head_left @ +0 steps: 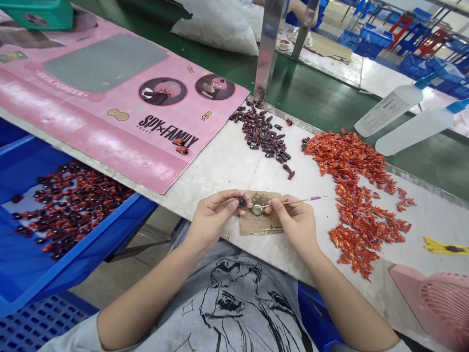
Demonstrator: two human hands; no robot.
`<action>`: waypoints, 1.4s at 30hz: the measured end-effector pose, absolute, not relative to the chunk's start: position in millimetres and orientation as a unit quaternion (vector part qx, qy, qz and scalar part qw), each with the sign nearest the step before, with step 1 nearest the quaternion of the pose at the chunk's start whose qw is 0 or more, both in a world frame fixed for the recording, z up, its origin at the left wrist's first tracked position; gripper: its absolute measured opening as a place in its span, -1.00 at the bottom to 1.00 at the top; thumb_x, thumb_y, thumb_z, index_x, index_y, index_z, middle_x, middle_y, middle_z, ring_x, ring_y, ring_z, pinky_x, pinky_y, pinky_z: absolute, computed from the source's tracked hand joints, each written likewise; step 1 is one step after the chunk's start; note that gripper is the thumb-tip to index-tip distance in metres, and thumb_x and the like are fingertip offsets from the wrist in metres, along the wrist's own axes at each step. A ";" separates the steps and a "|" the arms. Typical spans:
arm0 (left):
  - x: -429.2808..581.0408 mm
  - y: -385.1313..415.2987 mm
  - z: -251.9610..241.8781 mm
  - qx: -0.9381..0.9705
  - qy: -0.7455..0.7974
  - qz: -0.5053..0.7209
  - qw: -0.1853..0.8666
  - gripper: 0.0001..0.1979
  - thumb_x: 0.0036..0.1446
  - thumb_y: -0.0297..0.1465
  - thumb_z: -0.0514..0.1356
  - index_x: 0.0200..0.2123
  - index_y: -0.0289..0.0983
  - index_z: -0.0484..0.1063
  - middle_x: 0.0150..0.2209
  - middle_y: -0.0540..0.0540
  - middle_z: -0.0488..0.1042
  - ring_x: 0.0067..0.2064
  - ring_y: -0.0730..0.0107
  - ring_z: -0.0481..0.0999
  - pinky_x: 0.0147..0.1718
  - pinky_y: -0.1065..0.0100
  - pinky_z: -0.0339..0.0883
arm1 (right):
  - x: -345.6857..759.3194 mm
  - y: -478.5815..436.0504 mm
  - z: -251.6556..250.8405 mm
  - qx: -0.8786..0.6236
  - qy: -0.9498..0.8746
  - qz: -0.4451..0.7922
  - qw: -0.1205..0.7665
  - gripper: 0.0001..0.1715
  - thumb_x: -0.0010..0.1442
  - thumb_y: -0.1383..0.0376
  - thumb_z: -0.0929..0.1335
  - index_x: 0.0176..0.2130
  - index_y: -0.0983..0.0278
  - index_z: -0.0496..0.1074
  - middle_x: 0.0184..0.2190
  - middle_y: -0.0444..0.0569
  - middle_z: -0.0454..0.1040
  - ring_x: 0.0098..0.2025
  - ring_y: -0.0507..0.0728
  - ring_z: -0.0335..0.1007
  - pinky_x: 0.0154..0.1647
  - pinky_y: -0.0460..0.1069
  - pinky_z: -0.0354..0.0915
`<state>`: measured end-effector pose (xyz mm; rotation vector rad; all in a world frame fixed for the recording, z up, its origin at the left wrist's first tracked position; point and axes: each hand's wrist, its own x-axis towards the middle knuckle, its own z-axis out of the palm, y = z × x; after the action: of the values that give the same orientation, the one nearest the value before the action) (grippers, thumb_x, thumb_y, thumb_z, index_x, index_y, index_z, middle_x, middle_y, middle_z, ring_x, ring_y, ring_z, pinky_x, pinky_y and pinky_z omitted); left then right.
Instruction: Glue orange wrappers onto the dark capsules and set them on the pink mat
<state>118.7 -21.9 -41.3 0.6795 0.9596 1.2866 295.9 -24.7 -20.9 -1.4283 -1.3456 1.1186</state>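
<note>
1. table (220, 168): flat white top, scuffed; orange-red and black heaps lie loose on it.
2. board (110, 117): stiff pink sheet, printed, straight-edged; lies on the table to the left.
3. blue bin (120, 220): plastic, smooth-walled, at left below table height; holds many glossy dark-and-red parts (80, 205), spread unevenly.
4. orange-red heap (348, 181): small, spiky, shiny parts, tangled together on the right of the table.
5. green tray (47, 14): plastic, upper left corner; inside not visible.
6. two bottles (390, 110): translucent, blue-topped, lying tilted; contents cannot be told.
7. black heap (262, 129): short, stubby parts with orange-red ends, beside the board.
8. left hand (214, 212): thumb and fingers pinched narrowly on one black part.
9. right hand (298, 222): pinch grip on a thin stick, fingers close together.
10. cardboard (269, 222): brown, roughly square, stained and speckled; under the fingertips.
11. stick (295, 201): slender, pale shaft, purple section, fine tip pointing right.
12. cap (257, 209): round, silvery, shallow, on the cardboard between the hands; contents too small to tell.
13. black part (242, 201): glossy, stubby, held just left of the cap.
</note>
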 end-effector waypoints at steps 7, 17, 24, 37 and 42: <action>118.6 -37.9 -30.9 0.284 0.441 0.561 0.640 -0.73 -0.24 -0.24 0.55 -0.40 -0.17 0.69 -0.36 -0.05 0.66 -0.43 0.40 0.60 -0.35 0.36 0.57 | 291.7 -36.7 -3.8 -0.552 -0.511 0.429 0.499 -0.64 0.20 0.02 0.43 -0.42 0.24 0.53 -0.51 -0.05 0.63 -0.37 0.13 0.58 -0.27 0.00 0.45; 125.6 -45.1 -20.3 0.302 0.449 0.548 0.638 -0.77 -0.18 -0.28 0.54 -0.37 -0.13 0.69 -0.39 -0.04 0.68 -0.40 0.37 0.64 -0.39 0.42 0.59 | 291.2 -51.9 -2.0 -0.504 -0.591 0.383 0.500 -0.74 0.29 0.13 0.38 -0.35 0.20 0.56 -0.43 0.00 0.63 -0.31 0.17 0.57 -0.25 0.08 0.47; 126.3 -45.2 -22.7 0.317 0.463 0.547 0.621 -0.76 -0.19 -0.28 0.54 -0.37 -0.16 0.67 -0.38 -0.06 0.67 -0.39 0.32 0.64 -0.39 0.36 0.60 | 291.0 -49.1 -2.3 -0.488 -0.642 0.341 0.483 -0.78 0.30 0.20 0.37 -0.34 0.21 0.55 -0.44 -0.01 0.63 -0.34 0.16 0.56 -0.17 0.13 0.45; 121.3 -44.4 -24.9 0.318 0.473 0.529 0.628 -0.74 -0.17 -0.25 0.53 -0.36 -0.17 0.65 -0.37 -0.05 0.65 -0.42 0.35 0.61 -0.32 0.31 0.58 | 297.4 -41.4 -6.1 -0.509 -0.722 0.249 0.398 -0.76 0.38 0.27 0.24 -0.30 0.19 0.45 -0.35 -0.03 0.60 -0.25 0.16 0.50 -0.11 0.11 0.30; 119.8 -43.7 -34.3 0.345 0.496 0.518 0.606 -0.73 -0.10 -0.25 0.49 -0.32 -0.21 0.60 -0.35 -0.06 0.64 -0.37 0.31 0.63 -0.23 0.27 0.57 | 300.0 -33.6 -22.1 -0.539 -0.751 0.187 0.332 -0.75 0.33 0.29 0.24 -0.37 0.19 0.41 -0.40 -0.01 0.58 -0.27 0.19 0.46 -0.14 0.13 0.21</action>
<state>119.8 -43.7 -34.3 0.7978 1.1461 1.1969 300.0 -33.6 -22.1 -1.4069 -1.9630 0.4898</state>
